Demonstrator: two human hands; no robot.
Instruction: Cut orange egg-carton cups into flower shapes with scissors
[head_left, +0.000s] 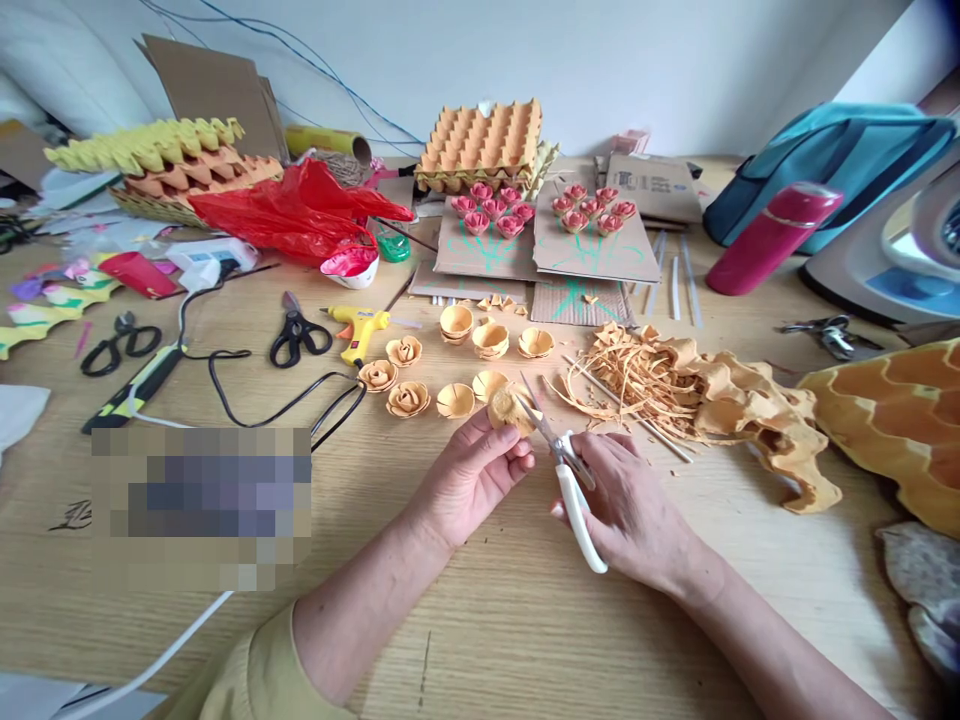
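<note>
My left hand pinches a small orange egg-carton cup between thumb and fingers. White-handled scissors are in my right hand, their blades parted at the cup's right edge. Just beyond the held cup lie several cut cups and, to their left, rolled carton roses. A heap of carton strips sits to the right, beside a torn piece of carton.
A yellow glue gun, black scissors and a red bag lie left. Cardboard pieces with pink flowers stand behind. At right are a pink bottle, a teal bag and an egg tray.
</note>
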